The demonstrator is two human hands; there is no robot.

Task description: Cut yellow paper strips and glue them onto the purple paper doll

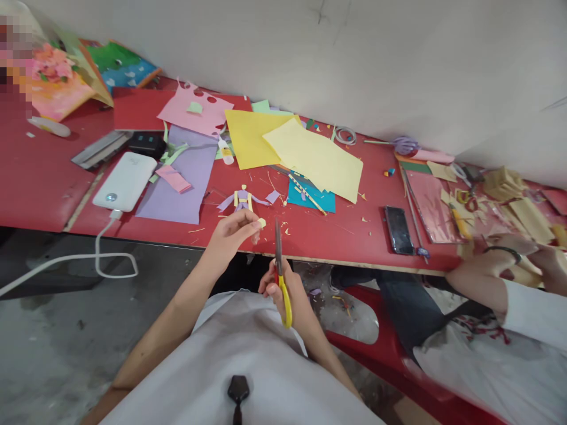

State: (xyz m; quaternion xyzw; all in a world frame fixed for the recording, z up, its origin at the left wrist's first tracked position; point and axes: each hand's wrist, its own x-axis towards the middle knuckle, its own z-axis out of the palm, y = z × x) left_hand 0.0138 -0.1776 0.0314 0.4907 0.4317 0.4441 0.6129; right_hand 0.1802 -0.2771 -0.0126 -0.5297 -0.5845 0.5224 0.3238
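— Red worktop [319, 233], littered with paper. What's in the hands?
— Left hand [233, 233], centre frame: grip pinched on a yellow scrap [261, 222]. Right hand [283, 289] just below clamps yellow-handled scissors [280, 271], blades up. Paper figure [243, 199] lies beyond.

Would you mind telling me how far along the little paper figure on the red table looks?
Done: the paper figure lies assembled on the red table, with purple arms and yellow strips. In hand: the left hand pinches a small yellow scrap, and the right hand holds scissors with blades closed. Left: the yellow sheets remain largely uncut.
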